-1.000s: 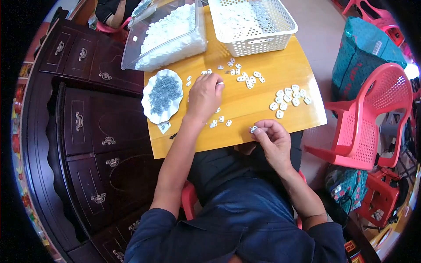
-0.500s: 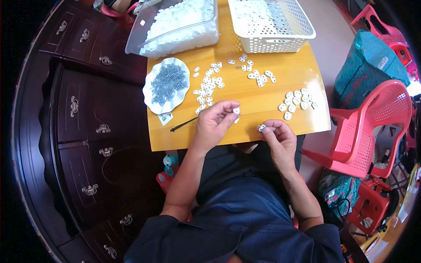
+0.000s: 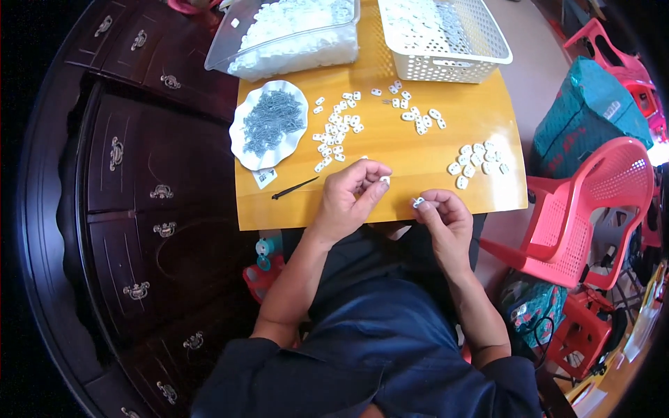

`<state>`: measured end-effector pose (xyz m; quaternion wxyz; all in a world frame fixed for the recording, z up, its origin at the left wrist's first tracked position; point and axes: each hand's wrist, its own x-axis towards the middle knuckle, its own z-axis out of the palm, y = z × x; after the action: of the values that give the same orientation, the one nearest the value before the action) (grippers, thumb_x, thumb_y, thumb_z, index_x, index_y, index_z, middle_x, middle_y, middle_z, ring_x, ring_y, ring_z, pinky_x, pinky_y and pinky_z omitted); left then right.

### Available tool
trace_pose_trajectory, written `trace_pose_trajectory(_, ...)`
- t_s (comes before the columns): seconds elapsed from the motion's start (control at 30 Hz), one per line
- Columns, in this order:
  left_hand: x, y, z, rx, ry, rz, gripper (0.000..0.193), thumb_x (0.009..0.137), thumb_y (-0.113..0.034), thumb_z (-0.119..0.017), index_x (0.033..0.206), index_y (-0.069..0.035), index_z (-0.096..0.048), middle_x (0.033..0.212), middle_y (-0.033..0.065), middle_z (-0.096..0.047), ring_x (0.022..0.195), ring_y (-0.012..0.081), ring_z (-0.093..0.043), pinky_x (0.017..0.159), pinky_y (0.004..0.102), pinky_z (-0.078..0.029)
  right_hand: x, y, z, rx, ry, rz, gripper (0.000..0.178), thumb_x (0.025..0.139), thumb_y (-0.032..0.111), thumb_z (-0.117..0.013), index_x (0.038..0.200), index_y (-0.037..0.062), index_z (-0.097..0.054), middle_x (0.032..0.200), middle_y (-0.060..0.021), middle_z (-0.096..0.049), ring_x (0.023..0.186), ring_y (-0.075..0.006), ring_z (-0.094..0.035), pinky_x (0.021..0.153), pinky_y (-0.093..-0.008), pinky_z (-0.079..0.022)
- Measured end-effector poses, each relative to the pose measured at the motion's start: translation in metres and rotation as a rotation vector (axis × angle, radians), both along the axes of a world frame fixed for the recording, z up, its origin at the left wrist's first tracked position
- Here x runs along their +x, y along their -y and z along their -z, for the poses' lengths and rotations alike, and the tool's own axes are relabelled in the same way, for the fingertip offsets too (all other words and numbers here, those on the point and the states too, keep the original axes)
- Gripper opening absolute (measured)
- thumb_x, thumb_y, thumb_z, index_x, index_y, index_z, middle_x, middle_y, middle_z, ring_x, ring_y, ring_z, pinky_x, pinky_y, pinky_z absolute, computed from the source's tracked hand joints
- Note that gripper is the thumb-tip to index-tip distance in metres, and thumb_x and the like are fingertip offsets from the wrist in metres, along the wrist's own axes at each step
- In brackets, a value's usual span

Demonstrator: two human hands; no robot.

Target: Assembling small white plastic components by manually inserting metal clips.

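Over the table's near edge, my left hand (image 3: 354, 195) pinches a small white plastic piece (image 3: 385, 180) between thumb and forefinger; its other fingers curl in. To its right, my right hand (image 3: 448, 217) is closed on another small white plastic piece (image 3: 418, 203) with a bit of metal at it. The two hands are apart. Loose white pieces with two dark holes (image 3: 339, 128) lie scattered beyond my left hand. A spread of rounder white pieces (image 3: 476, 159) lies beyond my right hand, and a smaller cluster (image 3: 422, 122) sits between.
A white wavy-rimmed plate (image 3: 249, 159) holds many small grey metal pins (image 3: 272, 121). Near it lie a thin black tool (image 3: 295, 187) and a paper label (image 3: 265, 178). At the back stand a clear bin (image 3: 293, 61) of white pieces and a white basket (image 3: 446, 70). A pink chair (image 3: 557, 230) is at right.
My left hand has shifted slightly right, and the white piece at its fingertips now shows less. My right hand keeps its grip almost unmoved. The view has shifted a little over the table.
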<state>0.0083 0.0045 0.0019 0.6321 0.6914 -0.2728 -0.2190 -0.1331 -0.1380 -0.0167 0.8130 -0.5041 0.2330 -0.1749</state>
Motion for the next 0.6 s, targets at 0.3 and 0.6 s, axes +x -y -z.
trace_pose_trajectory(0.3, -0.008, 0.005, -0.01, 0.106, 0.142, 0.13, 0.023, 0.086, 0.004, -0.069, 0.108, 0.0, -0.067, 0.083, 0.0033, -0.065, 0.071, 0.0076, -0.061, 0.065, 0.0234, -0.051, 0.001, 0.001, 0.006, -0.012, 0.004, -0.038, 0.014, 0.098, 0.003, -0.062, 0.111, -0.0013, -0.061, 0.099, -0.005, -0.069, 0.087, -0.0087, -0.065, 0.08, -0.022, -0.054)
trace_pose_trajectory(0.6, -0.01, 0.005, -0.013, 0.125, 0.152, 0.168, 0.027, 0.082, 0.005, -0.07, 0.109, -0.001, -0.069, 0.081, 0.0028, -0.066, 0.071, 0.0081, -0.061, 0.066, 0.0228, -0.049, 0.002, -0.002, 0.006, -0.004, -0.005, -0.062, 0.014, 0.097, 0.004, -0.063, 0.109, -0.0025, -0.064, 0.09, -0.003, -0.071, 0.078, -0.0065, -0.065, 0.068, -0.0216, -0.052)
